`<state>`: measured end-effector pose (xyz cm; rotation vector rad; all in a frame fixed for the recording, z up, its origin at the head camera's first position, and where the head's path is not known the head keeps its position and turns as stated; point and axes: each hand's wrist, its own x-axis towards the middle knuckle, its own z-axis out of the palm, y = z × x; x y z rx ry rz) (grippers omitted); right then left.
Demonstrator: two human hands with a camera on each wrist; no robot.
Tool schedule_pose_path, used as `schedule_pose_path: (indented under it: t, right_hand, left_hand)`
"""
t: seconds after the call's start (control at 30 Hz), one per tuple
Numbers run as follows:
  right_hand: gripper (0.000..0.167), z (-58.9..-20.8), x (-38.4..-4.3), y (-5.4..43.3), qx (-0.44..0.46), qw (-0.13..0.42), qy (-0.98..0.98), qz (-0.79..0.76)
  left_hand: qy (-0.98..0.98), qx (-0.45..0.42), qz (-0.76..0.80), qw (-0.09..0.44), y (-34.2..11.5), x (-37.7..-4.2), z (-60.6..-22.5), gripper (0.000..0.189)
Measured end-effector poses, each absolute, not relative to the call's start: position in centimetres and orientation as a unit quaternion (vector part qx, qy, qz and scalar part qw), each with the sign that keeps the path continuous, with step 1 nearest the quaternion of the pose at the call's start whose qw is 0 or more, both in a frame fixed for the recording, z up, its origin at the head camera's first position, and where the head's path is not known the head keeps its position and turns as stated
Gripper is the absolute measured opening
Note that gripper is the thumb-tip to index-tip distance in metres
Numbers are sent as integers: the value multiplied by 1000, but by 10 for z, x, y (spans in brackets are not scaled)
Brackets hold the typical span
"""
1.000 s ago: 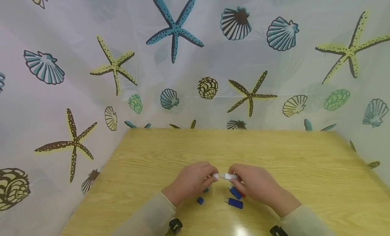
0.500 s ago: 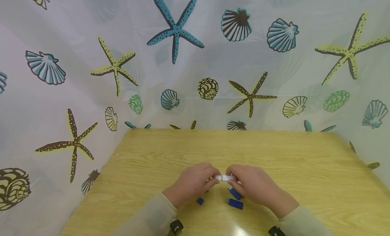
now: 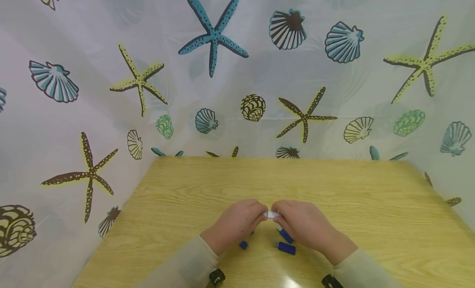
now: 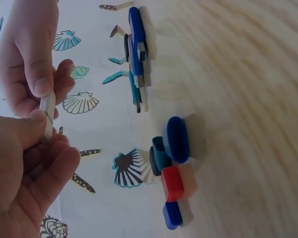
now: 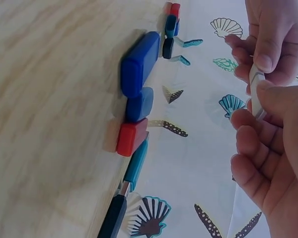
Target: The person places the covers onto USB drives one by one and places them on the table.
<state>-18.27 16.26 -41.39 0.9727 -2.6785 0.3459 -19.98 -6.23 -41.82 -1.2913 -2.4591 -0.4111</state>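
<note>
A white USB stick (image 3: 273,215) is held over the table between both hands, its cap against its body with a thin seam showing. My left hand (image 3: 237,220) pinches the cap end between thumb and fingers. The body end is pinched by my right hand (image 3: 309,224). Below the hands lie two blue USB sticks (image 3: 285,248) with bare metal plugs. A red stick (image 5: 132,137) and a teal stick (image 5: 136,163) show in the right wrist view. On the left side stand loose caps: a large blue cap (image 4: 177,140), a teal cap (image 4: 160,157) and a red cap (image 4: 172,183).
The wood-grain table (image 3: 185,185) runs back to a pale curtain (image 3: 237,81) printed with shells and starfish, which also stands at both sides. A small blue cap (image 3: 243,244) sits near the left forearm. A dark stick (image 5: 113,218) lies beyond the teal one.
The hands have come together. A second ago the white stick's metal plug was bare, with a gap to the cap; now the cap covers the plug. The things on the table stay put.
</note>
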Motion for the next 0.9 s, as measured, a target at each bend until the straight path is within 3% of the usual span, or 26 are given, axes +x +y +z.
schedule_pose_path:
  t: [0.6,0.9]
  right_hand:
    - [11,-418,-198,155,315,107,-933,135]
    - [13,-426,-225,153,264,61,-961,62]
  left_hand:
    - [-885,-412,-100,192,-61,-203,-425,17]
    - [-921,-359,-92,123,-67,-207,-430,27]
